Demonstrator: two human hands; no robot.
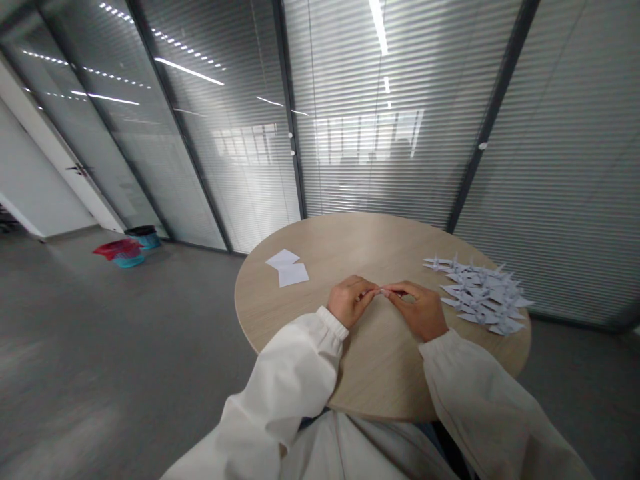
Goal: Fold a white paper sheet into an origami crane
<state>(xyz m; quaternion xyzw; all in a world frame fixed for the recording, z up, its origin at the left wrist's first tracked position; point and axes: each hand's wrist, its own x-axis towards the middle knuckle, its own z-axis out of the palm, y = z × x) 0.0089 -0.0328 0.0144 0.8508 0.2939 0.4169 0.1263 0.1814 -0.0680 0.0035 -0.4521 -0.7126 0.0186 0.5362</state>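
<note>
My left hand [352,299] and my right hand [416,307] meet above the middle of the round table, fingertips nearly touching. Between them is a small folded piece of white paper [381,291], mostly covered by the fingers. Thumb and forefinger of each hand are pinched on it. On the right of the table lies a cluster of folded paper cranes [483,293], close beside my right hand. To the left are two flat sheets of white paper, one square sheet [293,275] overlapping another sheet [283,257] behind it.
The round wooden table [370,233] stands against a glass partition with blinds [380,180]. On the floor to the left are a bin with a red liner [120,252] and a bin with a black liner [145,236]. A door [75,160] is at far left.
</note>
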